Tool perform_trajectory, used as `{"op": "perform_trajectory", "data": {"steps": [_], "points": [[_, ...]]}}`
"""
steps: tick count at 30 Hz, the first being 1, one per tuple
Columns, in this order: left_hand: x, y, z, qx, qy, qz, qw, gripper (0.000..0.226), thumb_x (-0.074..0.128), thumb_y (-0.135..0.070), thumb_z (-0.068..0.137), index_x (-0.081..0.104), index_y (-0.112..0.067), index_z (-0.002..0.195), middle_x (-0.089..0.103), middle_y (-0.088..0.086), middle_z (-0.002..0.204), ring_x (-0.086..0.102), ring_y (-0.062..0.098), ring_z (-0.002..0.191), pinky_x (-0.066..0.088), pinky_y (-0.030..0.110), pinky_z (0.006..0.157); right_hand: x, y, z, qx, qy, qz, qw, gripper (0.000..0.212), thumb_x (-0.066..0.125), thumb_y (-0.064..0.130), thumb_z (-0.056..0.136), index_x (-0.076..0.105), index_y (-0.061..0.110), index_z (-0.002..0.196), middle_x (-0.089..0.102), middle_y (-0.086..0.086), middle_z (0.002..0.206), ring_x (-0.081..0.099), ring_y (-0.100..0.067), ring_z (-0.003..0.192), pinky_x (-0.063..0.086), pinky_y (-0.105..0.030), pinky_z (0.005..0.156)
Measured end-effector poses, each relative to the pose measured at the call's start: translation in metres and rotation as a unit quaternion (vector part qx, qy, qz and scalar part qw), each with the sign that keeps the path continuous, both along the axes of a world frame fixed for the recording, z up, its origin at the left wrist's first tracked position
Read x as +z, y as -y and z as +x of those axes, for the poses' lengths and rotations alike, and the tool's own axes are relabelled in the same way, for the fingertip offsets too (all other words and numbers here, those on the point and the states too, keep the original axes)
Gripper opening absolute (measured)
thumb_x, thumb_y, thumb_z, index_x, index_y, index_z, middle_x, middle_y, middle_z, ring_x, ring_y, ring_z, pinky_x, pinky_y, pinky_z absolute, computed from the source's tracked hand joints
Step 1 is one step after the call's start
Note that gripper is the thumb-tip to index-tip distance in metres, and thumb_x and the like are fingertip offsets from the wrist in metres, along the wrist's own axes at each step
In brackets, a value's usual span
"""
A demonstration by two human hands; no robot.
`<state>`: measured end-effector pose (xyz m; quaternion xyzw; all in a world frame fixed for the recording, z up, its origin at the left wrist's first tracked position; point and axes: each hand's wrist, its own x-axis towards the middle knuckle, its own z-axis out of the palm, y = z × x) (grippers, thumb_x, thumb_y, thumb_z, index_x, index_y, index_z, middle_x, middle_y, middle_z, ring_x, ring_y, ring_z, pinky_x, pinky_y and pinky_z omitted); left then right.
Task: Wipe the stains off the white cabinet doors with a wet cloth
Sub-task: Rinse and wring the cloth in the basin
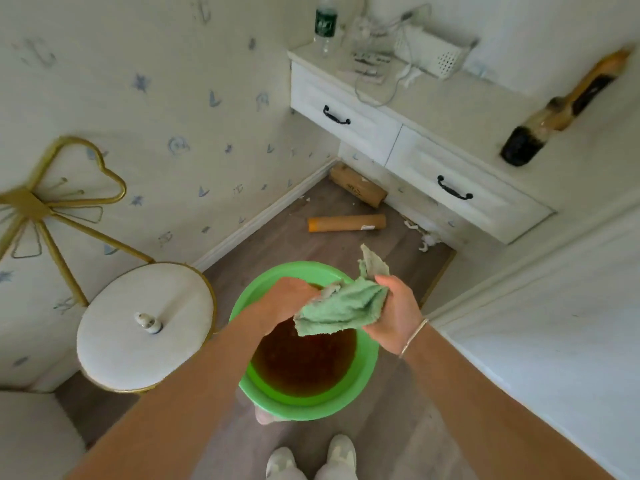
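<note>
Cloth: one green terry cloth point(341, 306), bunched, held up at the centre of the frame just above the basin, one corner sticking up toward the top.
Left hand point(291, 296): curled round the cloth's left end, fingers hidden under the fabric.
Right hand point(394, 313): gripped the cloth's right end, thumb on top; one thin bracelet point(414, 337) sat on the wrist.
Basin: one green plastic basin point(370, 355) stood on the floor below the hands, at lower centre.
Basin contents: murky brown water point(304, 365), well below the rim.
Shoes: two pale shoes point(343, 452) at the bottom edge, just below the basin.
Cabinet: one white cabinet point(460, 109) ran across the upper right, well apart from the cloth.
Drawers: two drawer fronts, one upper point(360, 133) and one lower point(491, 202), each with one black handle point(336, 116).
Cabinet top: one clear bottle with a dark label point(325, 24), one white perforated basket point(436, 57) whose contents could not be made out, loose white cables point(384, 98), one paintbrush with dark bristles point(561, 112).
Floor below the cabinet: two cardboard rolls, one point(346, 223) lying in the open, the other point(356, 185) against the wall.
Stool: one round white-seated stool with a gold frame point(145, 362) at lower left, beside the basin.
Stool seat: one small white object point(149, 323), too small to identify.
</note>
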<state>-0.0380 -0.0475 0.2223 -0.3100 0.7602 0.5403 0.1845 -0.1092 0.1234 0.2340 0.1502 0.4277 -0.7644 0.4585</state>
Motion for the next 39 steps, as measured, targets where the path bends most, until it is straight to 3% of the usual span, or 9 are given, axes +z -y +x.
{"op": "perform_trajectory", "data": {"steps": [3, 6, 10, 14, 17, 22, 30, 35, 39], "points": [[0.048, -0.022, -0.016, -0.069, -0.079, 0.043, 0.994, 0.044, 0.065, -0.014, 0.086, 0.053, -0.026, 0.127, 0.05, -0.005, 0.121, 0.046, 0.011, 0.107, 0.036, 0.021, 0.082, 0.032, -0.008, -0.004, 0.006, -0.018, -0.011, 1.0, 0.047, 0.036, 0.01, 0.084, 0.058, 0.0, 0.124, 0.059, -0.023, 0.129, 0.058, -0.033, 0.116, 0.038, -0.045, 0.107], [0.088, -0.045, -0.031, -0.126, -0.135, 0.057, 0.981, 0.035, 0.073, -0.018, 0.081, 0.056, -0.025, 0.11, 0.061, -0.008, 0.106, 0.057, 0.01, 0.099, 0.045, 0.017, 0.073, 0.059, -0.014, -0.009, 0.022, -0.084, 0.041, 0.995, 0.054, 0.031, -0.008, 0.082, 0.052, 0.004, 0.13, 0.061, -0.017, 0.127, 0.056, -0.024, 0.101, 0.036, -0.041, 0.11], [0.121, -0.065, -0.047, -0.151, -0.164, -0.009, 0.975, 0.023, 0.074, -0.022, 0.081, 0.055, -0.015, 0.093, 0.057, 0.0, 0.09, 0.053, 0.012, 0.079, 0.043, 0.021, 0.062, 0.092, -0.05, -0.016, -0.012, -0.158, 0.126, 0.979, 0.052, 0.035, -0.011, 0.089, 0.048, 0.012, 0.134, 0.058, -0.019, 0.128, 0.059, -0.032, 0.112, 0.048, -0.05, 0.097], [0.157, -0.09, -0.06, -0.18, -0.172, -0.056, 0.967, 0.019, 0.063, -0.02, 0.089, 0.049, -0.013, 0.078, 0.052, 0.005, 0.081, 0.045, 0.015, 0.071, 0.033, 0.023, 0.06, 0.123, -0.103, -0.023, -0.081, -0.133, 0.096, 0.983, 0.047, 0.036, -0.009, 0.093, 0.05, 0.009, 0.133, 0.059, -0.019, 0.129, 0.058, -0.036, 0.117, 0.054, -0.048, 0.087], [0.187, -0.123, -0.071, -0.134, -0.193, -0.015, 0.972, 0.015, 0.057, -0.014, 0.088, 0.053, -0.011, 0.074, 0.049, 0.002, 0.07, 0.043, 0.014, 0.063, 0.034, 0.02, 0.053, 0.155, -0.146, -0.022, -0.125, -0.125, 0.078, 0.981, 0.045, 0.033, -0.006, 0.092, 0.052, 0.009, 0.129, 0.061, -0.017, 0.116, 0.062, -0.032, 0.101, 0.061, -0.04, 0.069], [0.22, -0.198, -0.085, -0.193, -0.131, 0.135, 0.963, 0.047, 0.064, -0.045, 0.086, 0.068, -0.007, 0.112, 0.071, 0.009, 0.109, 0.068, 0.023, 0.1, 0.052, 0.033, 0.088, 0.194, -0.223, -0.021, -0.172, -0.168, 0.029, 0.97, 0.042, 0.052, 0.008, 0.095, 0.049, 0.001, 0.136, 0.06, -0.021, 0.126, 0.064, -0.031, 0.104, 0.06, -0.036, 0.07], [0.23, -0.34, -0.091, -0.263, -0.032, 0.222, 0.939, 0.094, 0.082, -0.067, 0.05, 0.058, -0.017, 0.125, 0.063, 0.009, 0.126, 0.06, 0.027, 0.116, 0.045, 0.049, 0.101, 0.234, -0.35, -0.003, -0.113, -0.223, -0.023, 0.968, 0.041, 0.035, -0.002, 0.093, 0.05, -0.001, 0.132, 0.063, -0.02, 0.118, 0.066, -0.031, 0.1, 0.059, -0.038, 0.075], [0.24, -0.411, -0.091, -0.227, -0.159, 0.312, 0.909, 0.058, 0.074, -0.04, 0.077, 0.059, -0.01, 0.125, 0.068, 0.008, 0.118, 0.064, 0.024, 0.111, 0.047, 0.041, 0.1, 0.244, -0.42, -0.001, -0.136, -0.258, 0.085, 0.953, 0.03, 0.044, 0.004, 0.099, 0.055, 0.003, 0.127, 0.064, -0.019, 0.12, 0.066, -0.028, 0.101, 0.059, -0.037, 0.077], [0.249, -0.449, -0.092, -0.201, -0.197, 0.219, 0.934, 0.052, 0.076, -0.038, 0.075, 0.063, -0.008, 0.115, 0.071, 0.01, 0.111, 0.067, 0.026, 0.102, 0.053, 0.046, 0.093, 0.245, -0.463, -0.002, -0.175, -0.295, 0.223, 0.913, 0.026, 0.06, 0.011, 0.094, 0.061, 0.007, 0.12, 0.069, -0.011, 0.108, 0.067, -0.022, 0.091, 0.057, -0.033, 0.076]]}}
